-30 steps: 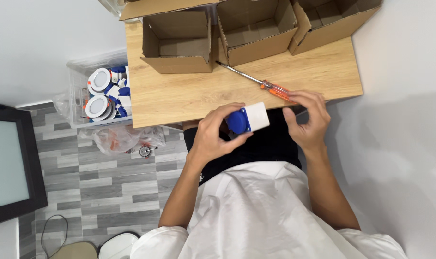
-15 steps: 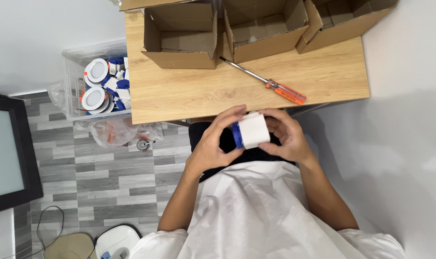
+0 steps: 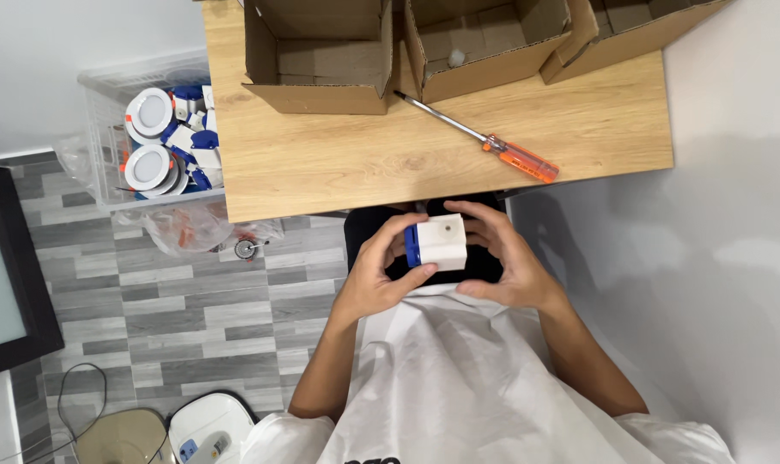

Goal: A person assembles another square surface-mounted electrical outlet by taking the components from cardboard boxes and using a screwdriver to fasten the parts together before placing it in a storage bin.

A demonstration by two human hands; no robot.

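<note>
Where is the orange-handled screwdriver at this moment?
In the head view, the screwdriver lies untouched on the wooden table, right of centre, its tip toward the open cardboard boxes. It is above the hands holding the white and blue block.

Three open cardboard boxes stand in a row at the far edge of the worktop (image 3: 338,163): one on the left (image 3: 319,53), one in the middle (image 3: 480,43) and one on the right (image 3: 622,34), cut off by the frame. One screwdriver (image 3: 484,140) with an orange handle lies in front of them. One white and blue block (image 3: 438,242) sits between two hands, the left hand (image 3: 380,273) and the right hand (image 3: 502,258). One clear bin (image 3: 106,129) beside the worktop shows two round white lamps (image 3: 149,137) and a heap of blue and white pieces too jumbled to count.
</note>
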